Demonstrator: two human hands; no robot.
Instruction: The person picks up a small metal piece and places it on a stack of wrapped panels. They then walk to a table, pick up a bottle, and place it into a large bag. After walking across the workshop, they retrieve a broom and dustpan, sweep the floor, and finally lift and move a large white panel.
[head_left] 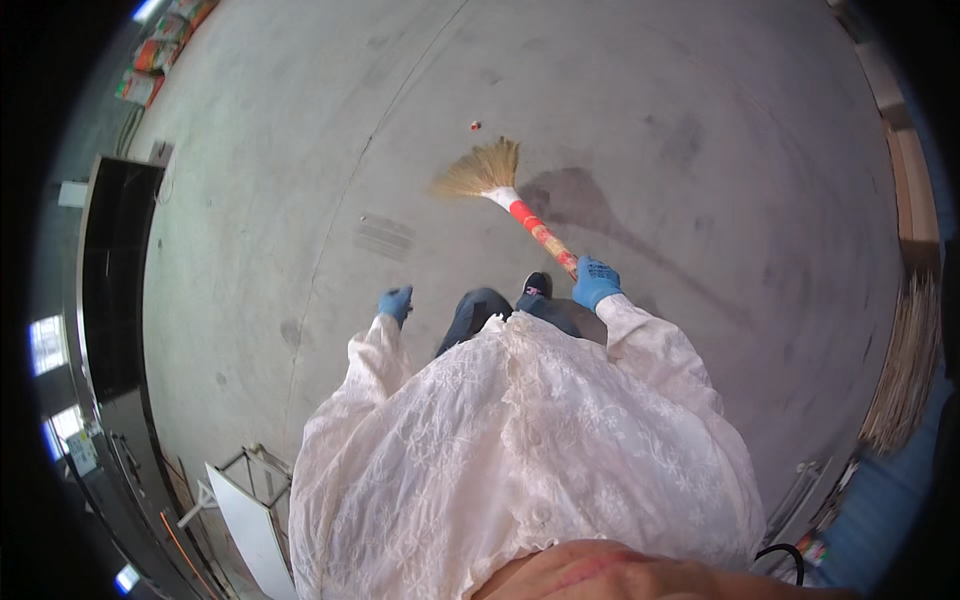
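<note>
My right hand (597, 283), in a blue glove, is wrapped round the end of a broom's handle. The broom (541, 234) has a red-and-yellow patterned handle with a white collar, and it slants forward and left from my fist. Its fanned straw bristles are over the grey floor, slightly blurred at the left tip. Just beyond the bristles lies a small red-and-white scrap (475, 126). My left hand (396, 303), also blue-gloved, hangs beside my left leg with its fingers curled and nothing visible in them.
The concrete floor (300, 130) has a crack running along its left part. A dark-panelled frame (118, 270) stands at the left, with printed sacks (150, 70) farther off. A white board (250, 530) is at lower left. Bundled thin strips (903, 365) and cardboard line the right side.
</note>
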